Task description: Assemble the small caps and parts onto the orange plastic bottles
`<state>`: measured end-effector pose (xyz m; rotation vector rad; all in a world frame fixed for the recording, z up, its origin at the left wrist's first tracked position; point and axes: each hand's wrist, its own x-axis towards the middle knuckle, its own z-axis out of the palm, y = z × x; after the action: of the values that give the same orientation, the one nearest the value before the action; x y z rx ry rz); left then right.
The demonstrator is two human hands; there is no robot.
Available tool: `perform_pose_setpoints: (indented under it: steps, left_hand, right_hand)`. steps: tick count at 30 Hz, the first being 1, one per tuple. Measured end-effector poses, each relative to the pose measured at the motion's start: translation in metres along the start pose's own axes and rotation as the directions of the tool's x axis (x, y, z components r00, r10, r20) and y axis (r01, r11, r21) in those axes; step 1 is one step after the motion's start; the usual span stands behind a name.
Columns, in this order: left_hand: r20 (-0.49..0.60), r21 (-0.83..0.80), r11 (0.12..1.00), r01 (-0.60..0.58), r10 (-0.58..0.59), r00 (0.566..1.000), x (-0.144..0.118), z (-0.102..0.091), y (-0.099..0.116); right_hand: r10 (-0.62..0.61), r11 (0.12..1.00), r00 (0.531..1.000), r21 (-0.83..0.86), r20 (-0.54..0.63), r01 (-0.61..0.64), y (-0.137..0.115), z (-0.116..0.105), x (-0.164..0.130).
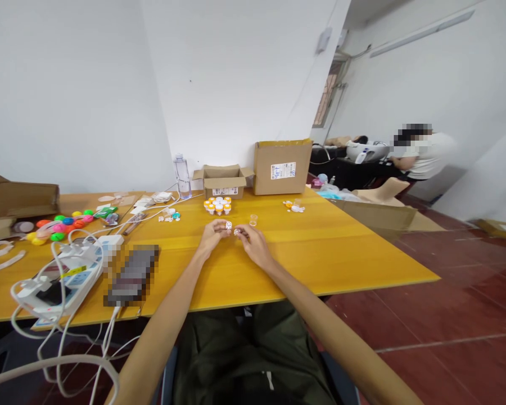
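Observation:
Both my hands rest on the yellow table (341,247) near its middle. My left hand (212,235) pinches a small white die (228,225) between its fingertips. My right hand (253,242) holds another small white die (236,232) close beside it. Just beyond my right hand stands a small clear cup (253,219). Further back sits a cluster of small orange-capped vials (218,205).
An open small cardboard box (223,181) and a taller box (282,167) stand at the table's far edge, with a water bottle (182,177). Coloured balls (61,226), a power strip (63,281) and cables lie at the left. A person (421,154) works at the back right.

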<state>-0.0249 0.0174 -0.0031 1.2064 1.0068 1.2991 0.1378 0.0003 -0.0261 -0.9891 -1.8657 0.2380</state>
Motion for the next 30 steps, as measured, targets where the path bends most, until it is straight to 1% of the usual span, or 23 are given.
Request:
perform_pose_setpoints:
  steps: [2,4,8,13,19,22,30]
  left_hand:
    - [0.041,0.013,1.000,0.001,-0.002,0.999,-0.0022,0.0020,0.0011]
    - [0.078,0.027,1.000,-0.004,0.002,0.997,-0.0041,0.0036,0.0017]
    - [0.133,0.051,0.998,-0.020,0.013,0.991,-0.0059,0.0056,0.0018]
    - [0.134,0.060,0.997,-0.039,0.031,0.991,-0.0057,0.0066,0.0017]
    - [0.150,0.045,0.999,-0.016,0.009,0.989,-0.0078,0.0075,0.0033]
    - [0.157,0.024,1.000,0.006,-0.009,0.987,-0.0094,0.0085,0.0054]
    - [0.181,0.019,1.000,0.015,-0.019,0.983,-0.0110,0.0088,0.0077]
  right_hand:
    - [0.039,0.999,0.999,0.022,-0.034,-0.038,0.0006,-0.0002,0.0015]
    - [0.054,0.998,0.997,0.024,-0.054,-0.052,0.0005,-0.0007,0.0022]
    - [0.030,0.999,0.996,-0.011,-0.080,-0.031,0.0013,-0.0018,0.0023]
    - [-0.005,0.998,0.995,-0.062,-0.104,-0.001,0.0049,-0.0012,0.0020]
    - [-0.022,0.999,0.987,-0.030,-0.159,0.018,0.0046,0.0001,0.0018]
    - [-0.020,0.999,0.988,-0.029,-0.156,0.015,0.0032,0.0001,0.0016]
    - [-0.029,0.999,0.992,-0.041,-0.122,0.024,0.0017,-0.0015,0.0009]
